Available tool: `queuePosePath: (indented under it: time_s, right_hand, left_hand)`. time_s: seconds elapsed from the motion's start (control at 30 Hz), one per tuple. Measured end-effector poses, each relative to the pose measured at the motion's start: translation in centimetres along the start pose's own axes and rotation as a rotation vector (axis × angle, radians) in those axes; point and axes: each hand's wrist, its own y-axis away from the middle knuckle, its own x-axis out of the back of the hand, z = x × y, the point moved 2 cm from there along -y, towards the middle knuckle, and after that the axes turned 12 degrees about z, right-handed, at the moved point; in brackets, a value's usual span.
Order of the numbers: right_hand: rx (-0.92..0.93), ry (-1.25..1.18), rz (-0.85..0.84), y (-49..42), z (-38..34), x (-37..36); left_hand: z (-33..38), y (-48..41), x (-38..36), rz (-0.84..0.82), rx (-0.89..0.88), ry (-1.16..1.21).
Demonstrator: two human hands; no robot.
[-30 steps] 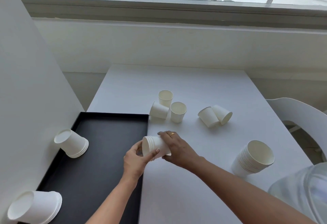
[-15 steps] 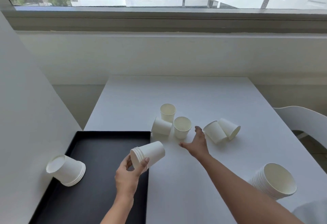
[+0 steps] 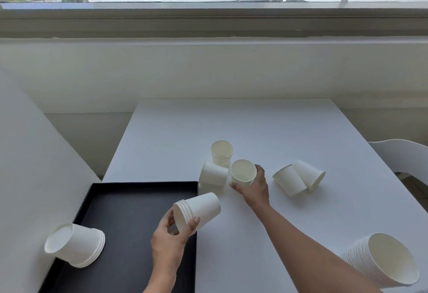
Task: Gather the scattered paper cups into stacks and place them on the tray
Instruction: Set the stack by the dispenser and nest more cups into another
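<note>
- Now the fingers of the right hand curl round the upright cup, where half a second ago they lay spread on the table just short of it;
- left hand still grips the small stack, tilted above the right edge of the tray.

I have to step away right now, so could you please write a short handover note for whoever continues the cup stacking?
Left hand: holds a small stack of paper cups, tilted, above the black tray's right edge.
Right hand: grips one upright cup on the white table.
Done: a finished stack lies at the tray's left edge.
Left: a second upright cup, a tipped cup beside it, a tipped pair and a large stack at the table's near right, all off the tray.
</note>
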Motion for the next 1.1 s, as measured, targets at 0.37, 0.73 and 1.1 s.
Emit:
queuePosePath:
  time_s: [0.37,0.73,1.1]
  right_hand:
    - [0.434,0.261,0.028,2.3,1.3,1.5]
    - [1.046,0.264,-0.025,5.5,0.0,1.4]
    - [1.196,0.226,-0.122,7.5,-1.6,-0.3]
  left_hand:
    - [0.7,-0.5,-0.3,-0.05,-0.019,0.032]
    - [0.6,-0.3,-1.2,-0.141,-0.028,0.015]
    - [0.6,-0.9,-1.9,-0.203,-0.025,-0.015]
